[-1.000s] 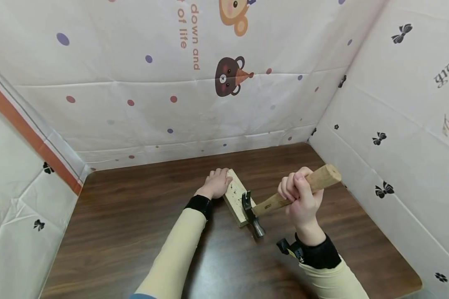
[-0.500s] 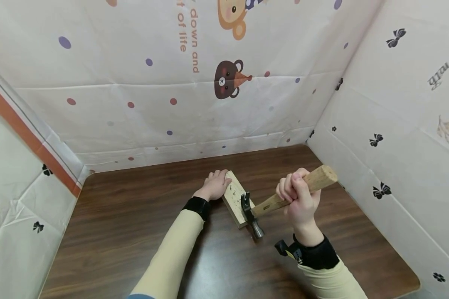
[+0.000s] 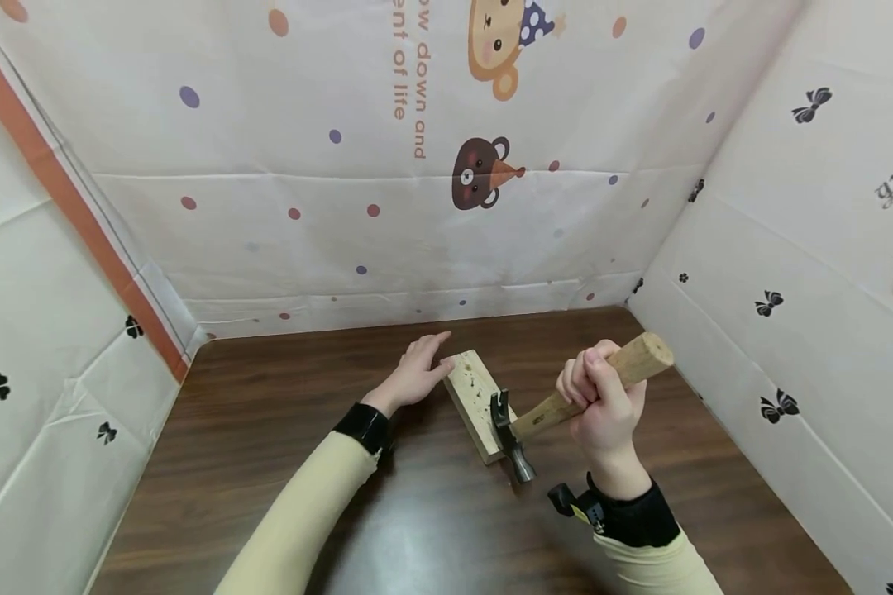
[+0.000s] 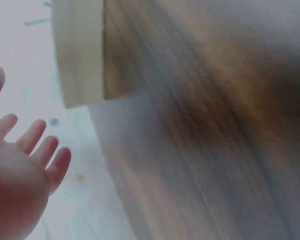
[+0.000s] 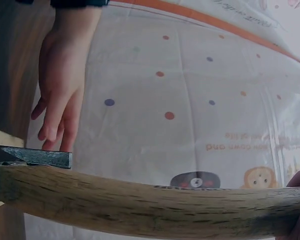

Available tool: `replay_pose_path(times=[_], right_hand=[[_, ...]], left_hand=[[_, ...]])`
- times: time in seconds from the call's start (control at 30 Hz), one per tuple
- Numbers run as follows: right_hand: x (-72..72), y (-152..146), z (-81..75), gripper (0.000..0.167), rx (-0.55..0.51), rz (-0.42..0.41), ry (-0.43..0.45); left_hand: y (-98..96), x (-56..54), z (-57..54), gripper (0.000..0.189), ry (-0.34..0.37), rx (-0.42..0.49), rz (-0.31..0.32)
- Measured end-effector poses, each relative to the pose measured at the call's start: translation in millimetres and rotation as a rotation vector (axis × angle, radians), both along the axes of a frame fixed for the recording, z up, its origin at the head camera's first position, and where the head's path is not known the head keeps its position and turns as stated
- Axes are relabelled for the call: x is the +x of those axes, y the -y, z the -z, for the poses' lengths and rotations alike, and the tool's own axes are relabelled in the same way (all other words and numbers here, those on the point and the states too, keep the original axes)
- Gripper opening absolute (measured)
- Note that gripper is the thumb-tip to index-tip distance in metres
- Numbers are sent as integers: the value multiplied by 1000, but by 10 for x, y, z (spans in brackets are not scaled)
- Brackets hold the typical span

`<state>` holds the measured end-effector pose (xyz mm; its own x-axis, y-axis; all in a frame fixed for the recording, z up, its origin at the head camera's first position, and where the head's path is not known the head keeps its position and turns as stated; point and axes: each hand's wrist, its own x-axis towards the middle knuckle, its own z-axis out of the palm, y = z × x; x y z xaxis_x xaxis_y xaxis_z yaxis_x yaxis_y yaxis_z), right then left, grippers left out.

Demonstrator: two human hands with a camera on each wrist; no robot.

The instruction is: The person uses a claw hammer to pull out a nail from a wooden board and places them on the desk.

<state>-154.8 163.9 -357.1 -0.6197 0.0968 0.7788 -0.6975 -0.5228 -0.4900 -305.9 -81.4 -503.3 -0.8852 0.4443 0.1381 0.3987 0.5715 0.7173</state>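
Observation:
My right hand [image 3: 604, 397] grips a claw hammer [image 3: 543, 416] around its wooden handle, with the butt end sticking up past the fist. The dark metal head [image 3: 508, 438] overlaps the near end of a pale wooden block [image 3: 470, 388], claw pointing away from me. Small dark marks dot the block's top. My left hand [image 3: 411, 376] is just left of the block's far end, fingers straight and spread, thumb close to its edge. In the left wrist view the left hand [image 4: 20, 165] shows empty fingers beside the block [image 4: 80, 50].
A dark brown wooden table [image 3: 268, 430] lies under everything. White printed sheeting [image 3: 305, 248] closes off the back, and more sheeting [image 3: 722, 347] hangs along the right side. A camera [image 3: 565, 500] juts from my right wrist.
My left hand has come off the block's far end and moved left, its fingers opening out. The right hand still holds the hammer over the block. The head view has shifted slightly.

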Motion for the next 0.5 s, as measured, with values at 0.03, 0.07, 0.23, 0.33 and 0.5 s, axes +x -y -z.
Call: replay_pose_path(times=[0.03,0.07,0.23,0.33,0.5], right_hand=[[6,1,-8,31,-1,-6,-1],[12,3,-17,30,-2,-13,-3],[26,46,-80,31,-12,-74,-6],[35,88,-106,31,-27,-117,0],[53,164,-123,29,-48,-195,2]], left_hand=[[19,60,-17,59,-33,19,14],[36,127,-35,55,-63,43,25],[86,526,-134,33,-144,156,60],[90,733,-152,29,-152,154,96],[73,896,-122,30,-189,99,130]])
